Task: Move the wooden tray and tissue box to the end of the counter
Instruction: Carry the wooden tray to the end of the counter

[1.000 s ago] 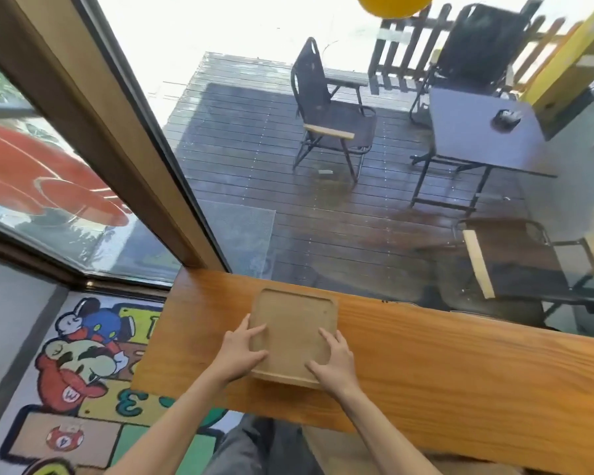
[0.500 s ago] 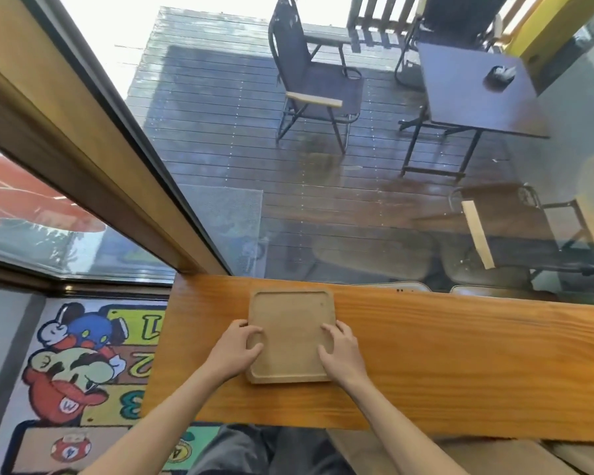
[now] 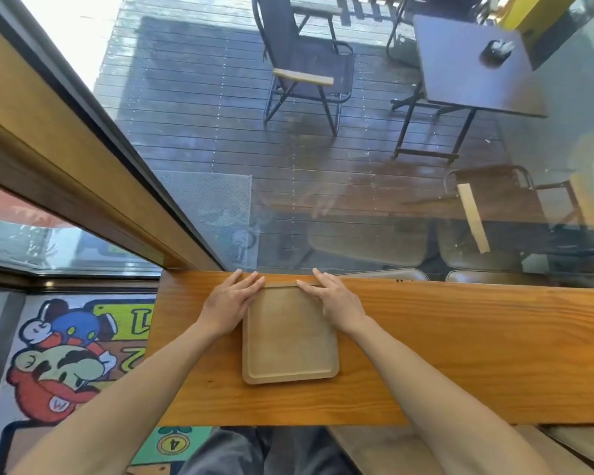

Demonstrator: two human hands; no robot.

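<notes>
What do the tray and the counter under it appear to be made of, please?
The tray looks like pale, matte wood or a pressed wood board: flat tan, faint grain, rounded raised rim. The counter looks like solid wood with a warm orange, slightly glossy varnish and long streaky grain lines.

Both hands (image 3: 232, 303) (image 3: 336, 301) rest flat on wooden tray (image 3: 290, 341).

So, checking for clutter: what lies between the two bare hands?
Head view: only the tan rectangular wooden tray, between left hand and right hand.
</notes>
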